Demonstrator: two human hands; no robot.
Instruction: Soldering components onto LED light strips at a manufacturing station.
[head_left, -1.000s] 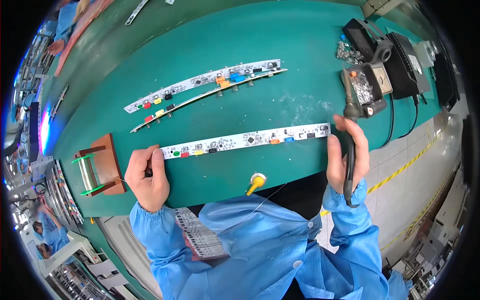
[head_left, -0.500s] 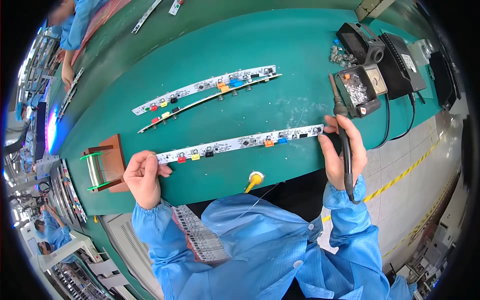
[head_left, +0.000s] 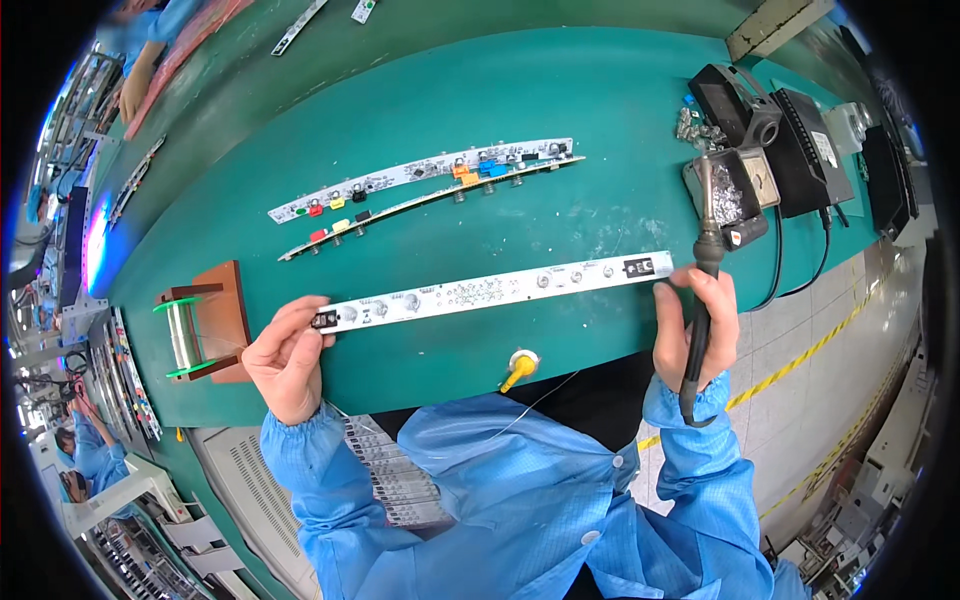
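A long white circuit board strip (head_left: pixel 490 291) stretches between my hands over the green bench, its face with round parts and small black blocks turned up. My left hand (head_left: pixel 290 355) is closed on its left end, fingers and thumb pinching it. At the other end, my right hand (head_left: pixel 697 325) steadies the strip by its tip. That same hand also grips a soldering iron (head_left: pixel 698 345), its tip pointing away from me. Farther back lie two similar strips, one flat (head_left: pixel 405 178) and one on its edge (head_left: pixel 400 216), with coloured connectors.
A solder wire spool (head_left: pixel 183 336) on a wooden stand is at left. At right are a soldering iron holder (head_left: pixel 735 105), a box of small metal parts (head_left: pixel 722 190) and a black unit (head_left: pixel 808 150). A yellow-tipped piece (head_left: pixel 519 370) lies near the front edge.
The strip has been flipped over, so the coloured connectors on it no longer show and the other face is up. Both hands still hold its ends.
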